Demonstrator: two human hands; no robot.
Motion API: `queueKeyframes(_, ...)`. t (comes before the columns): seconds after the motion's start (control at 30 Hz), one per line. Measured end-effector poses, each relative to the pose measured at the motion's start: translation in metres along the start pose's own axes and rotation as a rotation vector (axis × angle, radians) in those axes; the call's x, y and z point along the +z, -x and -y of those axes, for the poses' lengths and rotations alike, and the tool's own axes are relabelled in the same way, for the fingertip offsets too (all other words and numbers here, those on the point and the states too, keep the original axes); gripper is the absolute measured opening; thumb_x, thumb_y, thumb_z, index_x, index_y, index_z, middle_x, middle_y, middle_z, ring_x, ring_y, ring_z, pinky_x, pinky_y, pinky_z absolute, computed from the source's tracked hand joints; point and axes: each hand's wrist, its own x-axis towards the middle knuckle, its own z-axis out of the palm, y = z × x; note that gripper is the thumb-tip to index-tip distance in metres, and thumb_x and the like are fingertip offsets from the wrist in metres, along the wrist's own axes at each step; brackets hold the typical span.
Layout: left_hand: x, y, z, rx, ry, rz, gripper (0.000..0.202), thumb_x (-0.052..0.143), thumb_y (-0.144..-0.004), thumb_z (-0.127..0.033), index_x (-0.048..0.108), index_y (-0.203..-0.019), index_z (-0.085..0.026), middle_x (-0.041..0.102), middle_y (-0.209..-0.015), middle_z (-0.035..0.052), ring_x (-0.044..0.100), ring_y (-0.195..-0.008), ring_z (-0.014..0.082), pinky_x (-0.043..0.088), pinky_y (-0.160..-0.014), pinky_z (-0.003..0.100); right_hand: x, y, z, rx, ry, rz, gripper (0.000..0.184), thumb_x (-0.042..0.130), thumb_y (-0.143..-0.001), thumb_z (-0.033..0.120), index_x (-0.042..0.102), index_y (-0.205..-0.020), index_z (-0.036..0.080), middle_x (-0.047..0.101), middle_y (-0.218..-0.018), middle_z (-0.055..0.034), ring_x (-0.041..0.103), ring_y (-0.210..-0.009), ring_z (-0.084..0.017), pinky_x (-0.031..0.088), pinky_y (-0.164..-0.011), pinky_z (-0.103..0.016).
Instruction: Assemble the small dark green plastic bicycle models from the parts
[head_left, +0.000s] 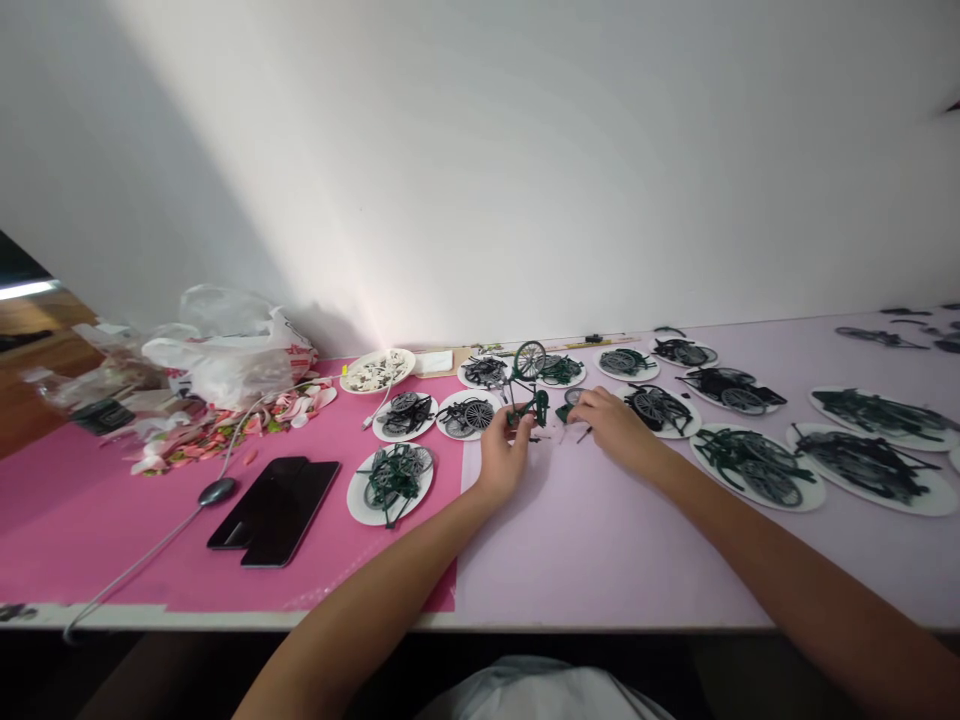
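A small dark green toy bicycle [529, 385] stands partly built on the pale table, one spoked wheel raised at its top. My left hand [504, 452] pinches the bicycle's frame from the lower left, fingers closed on it. My right hand [611, 425] reaches in from the right, fingers curled around a small dark green part [567, 411] right beside the frame. Several white plates with bicycle parts ring the hands, such as the nearest plate [391, 483] on the pink mat.
Two dark phones [274, 508] lie on the pink mat [112, 520] at left, with a mouse [217, 490] and its cable. Plastic bags [225, 350] and pink-green scraps [210, 430] sit further left. More parts plates [756, 466] line the right.
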Motion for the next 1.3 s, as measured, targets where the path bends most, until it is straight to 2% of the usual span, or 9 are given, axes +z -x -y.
queueKeyframes(0.1,0.001,-0.002,-0.001,-0.035,0.057,-0.046,0.038,0.070,-0.091,-0.047,0.063,-0.112,-0.016,0.076,-0.102,0.0119,0.074,-0.093,0.0225,0.058,-0.081,0.033,-0.001,0.000,0.001,0.022,-0.108,-0.081,0.038,0.045,-0.085,-0.004,0.073,-0.094,0.021,0.067,-0.095,-0.0095,0.058,-0.098,-0.026,0.047,-0.081,-0.036)
queueKeyframes(0.23,0.001,-0.004,0.002,-0.089,0.087,-0.063,0.041,0.072,-0.089,-0.048,0.062,-0.110,-0.015,0.075,-0.101,0.0120,0.075,-0.091,0.0226,0.058,-0.079,0.033,-0.003,-0.001,0.005,0.067,-0.330,-0.300,0.022,0.047,-0.099,0.018,0.068,-0.097,0.023,0.070,-0.096,-0.0075,0.064,-0.096,-0.025,0.051,-0.084,-0.038)
queueKeyframes(0.4,0.000,-0.005,0.005,-0.088,0.067,-0.055,0.040,0.072,-0.089,-0.048,0.063,-0.109,-0.015,0.075,-0.099,0.0116,0.075,-0.088,0.0223,0.058,-0.077,0.033,-0.016,-0.001,0.002,0.103,-0.348,-0.536,0.015,0.054,-0.099,0.028,0.068,-0.099,0.024,0.073,-0.100,-0.0070,0.067,-0.088,-0.023,0.054,-0.079,-0.037)
queueKeyframes(0.53,0.000,-0.004,0.004,-0.089,0.059,-0.038,0.038,0.071,-0.089,-0.047,0.063,-0.109,-0.015,0.075,-0.103,0.0126,0.075,-0.089,0.0219,0.058,-0.078,0.033,-0.021,0.001,-0.005,0.192,-0.344,-0.641,0.012,0.059,-0.094,0.028,0.068,-0.101,0.024,0.074,-0.096,-0.0055,0.066,-0.073,-0.020,0.055,-0.073,-0.035)
queueKeyframes(0.73,0.000,-0.003,0.003,-0.099,0.040,-0.030,0.036,0.071,-0.091,-0.046,0.064,-0.108,-0.015,0.076,-0.101,0.0125,0.075,-0.089,0.0222,0.058,-0.077,0.032,-0.022,0.004,-0.005,0.168,-0.326,-0.663,0.011,0.065,-0.092,0.032,0.072,-0.095,0.024,0.076,-0.091,-0.0038,0.069,-0.074,-0.020,0.057,-0.070,-0.033)
queueKeyframes(0.9,0.000,-0.004,0.003,-0.106,0.042,-0.024,0.035,0.070,-0.091,-0.045,0.064,-0.109,-0.015,0.075,-0.101,0.0117,0.075,-0.089,0.0211,0.057,-0.077,0.031,-0.026,0.003,-0.004,0.142,-0.305,-0.690,0.013,0.064,-0.093,0.032,0.074,-0.092,0.023,0.074,-0.088,-0.0051,0.067,-0.072,-0.020,0.057,-0.061,-0.032)
queueKeyframes(1.1,0.001,-0.003,0.005,-0.115,0.058,-0.023,0.036,0.071,-0.090,-0.045,0.064,-0.109,-0.015,0.075,-0.100,0.0116,0.075,-0.088,0.0211,0.057,-0.076,0.030,-0.031,0.004,0.000,0.175,-0.349,-0.672,0.018,0.062,-0.094,0.037,0.073,-0.090,0.023,0.075,-0.096,-0.0084,0.067,-0.076,-0.021,0.059,-0.059,-0.032)
queueKeyframes(1.3,0.001,-0.002,0.008,-0.107,0.077,-0.004,0.037,0.071,-0.090,-0.047,0.066,-0.107,-0.015,0.076,-0.101,0.0119,0.074,-0.086,0.0200,0.057,-0.075,0.030,-0.020,0.004,0.009,0.192,-0.353,-0.671,0.016,0.067,-0.090,0.037,0.076,-0.090,0.024,0.078,-0.089,-0.0056,0.067,-0.065,-0.019,0.059,-0.058,-0.032)
